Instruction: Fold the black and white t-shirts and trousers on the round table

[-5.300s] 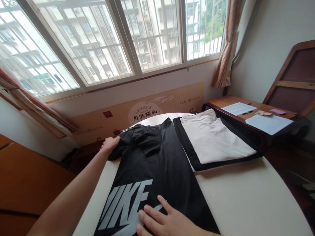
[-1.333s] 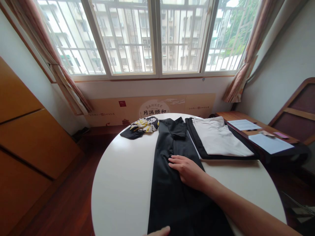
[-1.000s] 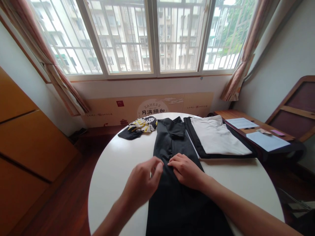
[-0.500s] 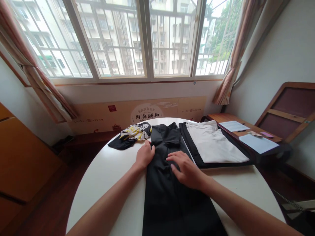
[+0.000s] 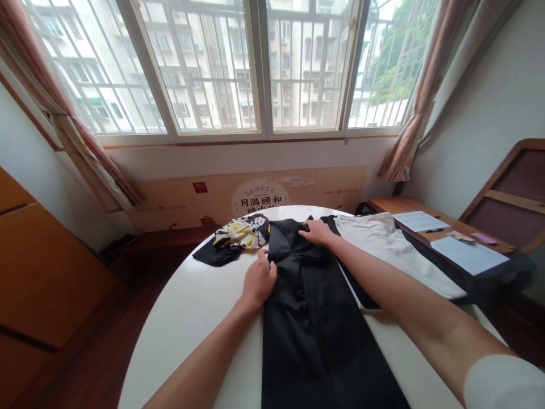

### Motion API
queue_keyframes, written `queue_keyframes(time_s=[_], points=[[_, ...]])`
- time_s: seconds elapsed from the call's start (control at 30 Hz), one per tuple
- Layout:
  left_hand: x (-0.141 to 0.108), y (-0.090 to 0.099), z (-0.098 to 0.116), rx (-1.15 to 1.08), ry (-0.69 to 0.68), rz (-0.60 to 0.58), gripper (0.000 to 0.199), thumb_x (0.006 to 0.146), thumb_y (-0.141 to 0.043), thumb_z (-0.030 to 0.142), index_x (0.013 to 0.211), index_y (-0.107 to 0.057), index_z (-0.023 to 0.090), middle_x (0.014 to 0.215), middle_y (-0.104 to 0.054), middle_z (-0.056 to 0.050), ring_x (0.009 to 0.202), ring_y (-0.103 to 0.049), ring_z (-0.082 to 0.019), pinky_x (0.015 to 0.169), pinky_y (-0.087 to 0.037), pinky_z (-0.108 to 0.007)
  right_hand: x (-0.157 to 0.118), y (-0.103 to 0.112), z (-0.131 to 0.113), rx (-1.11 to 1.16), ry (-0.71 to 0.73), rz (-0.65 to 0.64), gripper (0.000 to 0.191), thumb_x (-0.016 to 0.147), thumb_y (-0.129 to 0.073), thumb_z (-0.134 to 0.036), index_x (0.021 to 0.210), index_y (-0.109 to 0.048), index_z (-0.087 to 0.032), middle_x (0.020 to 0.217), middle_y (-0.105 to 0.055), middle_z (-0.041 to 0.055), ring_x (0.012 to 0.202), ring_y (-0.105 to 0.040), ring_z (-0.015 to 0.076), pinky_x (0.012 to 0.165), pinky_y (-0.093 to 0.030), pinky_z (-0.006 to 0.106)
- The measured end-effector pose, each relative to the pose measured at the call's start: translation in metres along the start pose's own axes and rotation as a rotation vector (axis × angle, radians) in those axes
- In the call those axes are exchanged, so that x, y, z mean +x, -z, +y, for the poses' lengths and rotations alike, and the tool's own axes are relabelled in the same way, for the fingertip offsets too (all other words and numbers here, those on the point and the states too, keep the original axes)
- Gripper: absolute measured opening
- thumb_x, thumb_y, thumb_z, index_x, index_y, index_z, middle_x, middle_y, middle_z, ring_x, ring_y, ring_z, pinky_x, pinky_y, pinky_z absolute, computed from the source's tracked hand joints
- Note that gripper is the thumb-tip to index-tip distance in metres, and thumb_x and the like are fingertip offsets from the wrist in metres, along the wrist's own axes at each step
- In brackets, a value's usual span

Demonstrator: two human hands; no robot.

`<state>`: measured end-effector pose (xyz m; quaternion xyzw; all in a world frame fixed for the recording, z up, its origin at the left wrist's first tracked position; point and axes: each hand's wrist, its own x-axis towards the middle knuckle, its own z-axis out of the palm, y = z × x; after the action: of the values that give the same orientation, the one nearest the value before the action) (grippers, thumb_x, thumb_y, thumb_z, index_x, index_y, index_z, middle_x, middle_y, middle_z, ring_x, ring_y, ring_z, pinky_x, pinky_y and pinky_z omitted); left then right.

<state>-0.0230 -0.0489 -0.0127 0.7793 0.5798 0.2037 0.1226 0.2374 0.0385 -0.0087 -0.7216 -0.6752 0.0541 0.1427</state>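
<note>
A long black garment (image 5: 293,318), which looks like a pair of trousers, lies lengthwise over the round white table (image 5: 183,324), with creases near its far end. My left hand (image 5: 258,279) is at its left edge, fingers curled and closed on the cloth. Farther away, my right hand (image 5: 317,232) has its fingers bent over the upper right part of the garment, pinching the fabric; the thumb is partly hidden. Just beyond my left hand is a crumpled white, yellow and black patterned cloth (image 5: 244,233) with a plain black part.
To the right, a folded off-white garment (image 5: 374,244) lies on black cloth, partly behind my right forearm. A wooden side table (image 5: 383,204) beyond holds papers (image 5: 468,254), a pen and small items. A wooden chair back (image 5: 506,193) leans at far right. Windows are ahead.
My right hand has moved away from me, from the middle of the black garment to its far right part, and closed on the cloth. My left hand stays at the left edge.
</note>
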Motion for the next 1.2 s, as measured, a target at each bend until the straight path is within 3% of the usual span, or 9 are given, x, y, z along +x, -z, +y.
queue_keyframes(time_s=[0.1, 0.27, 0.43, 0.73, 0.87, 0.97, 1.1, 1.2], points=[[-0.001, 0.001, -0.001, -0.042, 0.023, 0.004, 0.037, 0.102, -0.043, 0.022, 0.137, -0.045, 0.010, 0.110, -0.077, -0.020, 0.107, -0.074, -0.031, 0.086, -0.049, -0.034, 0.019, 0.010, -0.001, -0.023, 0.016, -0.023, 0.025, 0.095, -0.067, -0.035, 0.110, -0.076, -0.017, 0.121, -0.075, 0.0138, 0.114, -0.067, 0.0308, 0.095, -0.048, 0.034], [-0.003, 0.000, 0.001, -0.027, 0.044, -0.004, 0.039, 0.103, -0.040, 0.022, 0.139, -0.045, 0.009, 0.109, -0.077, -0.021, 0.106, -0.075, -0.032, 0.088, -0.049, -0.036, 0.043, 0.028, 0.008, -0.040, 0.040, 0.006, 0.025, 0.098, -0.061, -0.027, 0.120, -0.067, -0.016, 0.123, -0.073, 0.0120, 0.108, -0.066, 0.0235, 0.087, -0.046, 0.028], [-0.009, 0.000, 0.006, 0.083, 0.011, -0.015, 0.047, 0.106, -0.043, 0.035, 0.142, -0.044, 0.004, 0.114, -0.075, -0.024, 0.111, -0.073, -0.035, 0.090, -0.049, -0.039, 0.043, 0.015, 0.007, -0.104, 0.001, 0.002, 0.021, 0.100, -0.062, -0.033, 0.116, -0.065, -0.019, 0.116, -0.074, 0.0138, 0.105, -0.068, 0.0276, 0.084, -0.047, 0.033], [-0.019, 0.015, 0.018, 0.193, 0.069, -0.112, 0.039, 0.107, -0.042, 0.036, 0.131, -0.053, 0.007, 0.107, -0.077, -0.020, 0.105, -0.075, -0.035, 0.082, -0.050, -0.038, 0.037, -0.001, 0.000, -0.192, -0.027, 0.047, 0.047, 0.109, -0.042, -0.053, 0.129, -0.061, -0.015, 0.120, -0.073, 0.0223, 0.114, -0.068, 0.0350, 0.094, -0.047, 0.044], [-0.018, 0.013, 0.017, 0.186, 0.066, -0.109, 0.039, 0.107, -0.041, 0.040, 0.125, -0.056, 0.009, 0.106, -0.077, -0.018, 0.103, -0.075, -0.034, 0.082, -0.051, -0.039, 0.042, 0.001, -0.018, -0.198, 0.020, 0.058, 0.055, 0.108, -0.039, -0.057, 0.127, -0.065, -0.012, 0.131, -0.067, 0.0258, 0.128, -0.059, 0.0377, 0.106, -0.041, 0.049], [-0.018, 0.013, 0.016, 0.191, 0.053, -0.107, 0.045, 0.105, -0.045, 0.048, 0.123, -0.057, 0.008, 0.105, -0.078, -0.019, 0.101, -0.075, -0.036, 0.079, -0.051, -0.039, 0.039, -0.003, -0.043, -0.174, 0.078, 0.097, 0.054, 0.108, -0.039, -0.049, 0.137, -0.060, -0.010, 0.147, -0.056, 0.0279, 0.141, -0.045, 0.0402, 0.115, -0.031, 0.054], [-0.020, 0.014, 0.017, 0.211, 0.035, -0.137, 0.044, 0.102, -0.051, 0.045, 0.122, -0.058, 0.007, 0.107, -0.077, -0.020, 0.103, -0.075, -0.036, 0.080, -0.052, -0.038, 0.029, -0.023, -0.074, -0.095, 0.169, 0.065, 0.058, 0.109, -0.032, -0.048, 0.155, -0.046, -0.015, 0.161, -0.046, 0.0198, 0.150, -0.037, 0.0334, 0.121, -0.026, 0.050], [-0.020, 0.014, 0.018, 0.211, 0.052, -0.141, 0.045, 0.103, -0.050, 0.045, 0.125, -0.056, 0.006, 0.108, -0.077, -0.020, 0.105, -0.074, -0.034, 0.082, -0.052, -0.037, 0.023, -0.043, -0.080, -0.048, 0.170, -0.038, 0.064, 0.108, -0.031, -0.053, 0.160, -0.041, -0.016, 0.169, -0.038, 0.0162, 0.156, -0.030, 0.0310, 0.124, -0.024, 0.052]])
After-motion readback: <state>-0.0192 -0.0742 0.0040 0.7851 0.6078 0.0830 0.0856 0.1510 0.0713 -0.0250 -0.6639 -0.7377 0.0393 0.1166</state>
